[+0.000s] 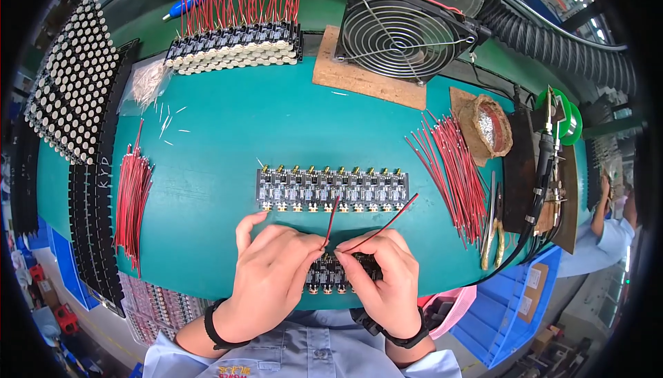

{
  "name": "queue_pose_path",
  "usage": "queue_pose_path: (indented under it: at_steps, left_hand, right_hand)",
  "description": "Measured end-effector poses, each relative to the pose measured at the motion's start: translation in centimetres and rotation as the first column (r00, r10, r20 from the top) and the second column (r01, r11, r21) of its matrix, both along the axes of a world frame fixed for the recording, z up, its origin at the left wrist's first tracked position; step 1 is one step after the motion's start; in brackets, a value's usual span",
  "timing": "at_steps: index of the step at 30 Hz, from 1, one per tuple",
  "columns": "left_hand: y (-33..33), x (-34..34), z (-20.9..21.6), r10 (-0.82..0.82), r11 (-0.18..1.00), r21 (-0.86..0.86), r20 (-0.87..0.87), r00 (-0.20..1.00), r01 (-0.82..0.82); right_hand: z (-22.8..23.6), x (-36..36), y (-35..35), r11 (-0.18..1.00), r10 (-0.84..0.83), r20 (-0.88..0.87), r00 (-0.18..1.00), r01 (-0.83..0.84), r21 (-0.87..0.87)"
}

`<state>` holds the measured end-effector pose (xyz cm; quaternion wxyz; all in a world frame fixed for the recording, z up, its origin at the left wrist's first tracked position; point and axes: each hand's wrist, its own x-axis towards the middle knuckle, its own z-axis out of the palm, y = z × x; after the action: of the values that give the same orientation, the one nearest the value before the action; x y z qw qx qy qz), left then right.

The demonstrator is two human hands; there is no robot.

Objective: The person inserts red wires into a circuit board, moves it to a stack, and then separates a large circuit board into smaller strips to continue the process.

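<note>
My left hand [273, 271] pinches a thin red-and-black wire [331, 223] between thumb and forefinger, its free end pointing up and away from me. A second red-and-black wire [388, 224] slants up to the right from the pinched thumb and forefinger of my right hand [388, 274]. The fingertips of both hands nearly meet. Just beyond them a panel of small circuit boards [331, 188] with brass-coloured connectors lies flat on the green mat. Under and between my hands is another dark board panel [330, 283], partly hidden by them.
Bundles of red wires lie left [134, 202] and right [452, 178]. Wired boards [235, 46] stand at the back, beside a black fan [407, 36]. White-dotted panels [72, 81] stack far left. At right are tweezers [489, 223], a soldering iron [542, 171] and green solder spool [572, 122].
</note>
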<state>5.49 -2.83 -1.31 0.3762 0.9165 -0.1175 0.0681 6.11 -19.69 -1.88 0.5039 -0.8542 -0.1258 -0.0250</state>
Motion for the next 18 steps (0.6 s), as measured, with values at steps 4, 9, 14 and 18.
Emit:
queue_pose_path:
  at_steps: [4,9,14,18]
  left_hand:
    - [0.00,-0.04,-0.13,-0.003,1.000,0.017,0.024,1.000,0.003]
    - [-0.06,-0.07,-0.12,-0.007,1.000,0.025,0.029,1.000,0.006]
    - [0.04,-0.21,-0.28,-0.010,1.000,0.011,0.021,1.000,0.010]
    - [0.04,-0.18,-0.40,-0.005,1.000,-0.005,0.021,1.000,0.005]
  right_hand:
    - [0.22,0.12,0.13,1.000,0.005,0.022,1.000,-0.004,-0.020]
    - [0.11,-0.07,0.12,1.000,-0.007,-0.005,1.000,0.007,-0.019]
    - [0.25,0.12,0.15,0.999,-0.001,0.015,1.000,0.002,-0.034]
    - [0.29,0.11,0.16,0.999,-0.008,0.012,1.000,0.008,-0.039]
